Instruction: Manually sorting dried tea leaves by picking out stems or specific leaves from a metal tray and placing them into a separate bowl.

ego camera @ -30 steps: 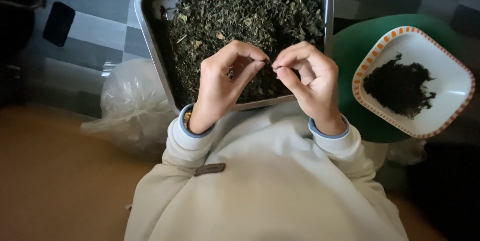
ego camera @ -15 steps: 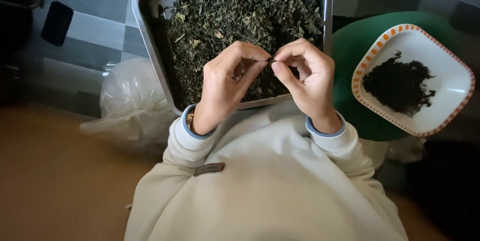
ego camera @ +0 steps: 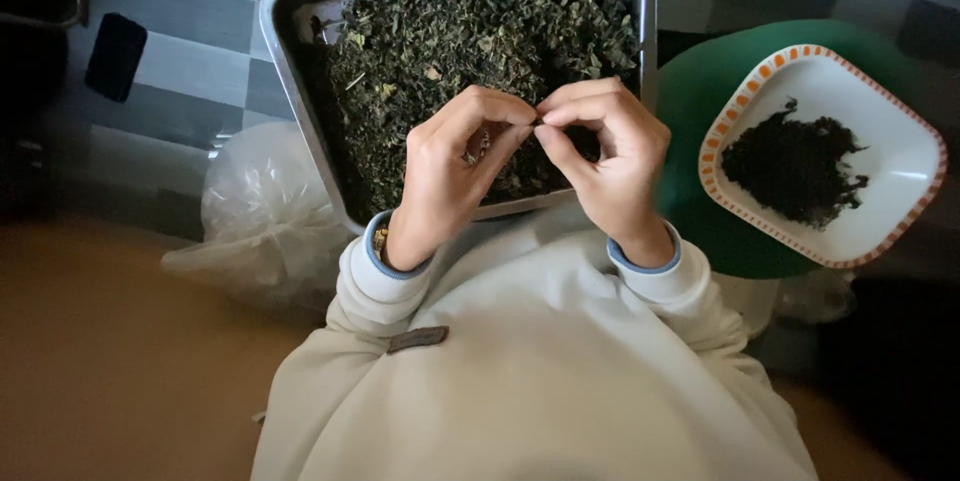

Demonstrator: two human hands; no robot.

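Note:
A metal tray (ego camera: 300,101) full of dried green leaves (ego camera: 470,21) lies in front of me. Over its near edge my left hand (ego camera: 450,166) and my right hand (ego camera: 605,156) meet, fingertips pinched together on a small dark leaf stem between them. A ring shows on my left hand. To the right a white square dish (ego camera: 900,156) with an orange dotted rim holds a small heap of dark sorted leaves (ego camera: 790,166). The dish rests on a round green surface (ego camera: 700,101).
A crumpled clear plastic bag (ego camera: 265,221) lies left of the tray. A dark flat object (ego camera: 115,56) sits on the grey checked floor at the far left. My cream sweatshirt fills the bottom of the view.
Both hands stay over the tray's near edge; the fingertips have drawn closer together around the stem, with small finger movements.

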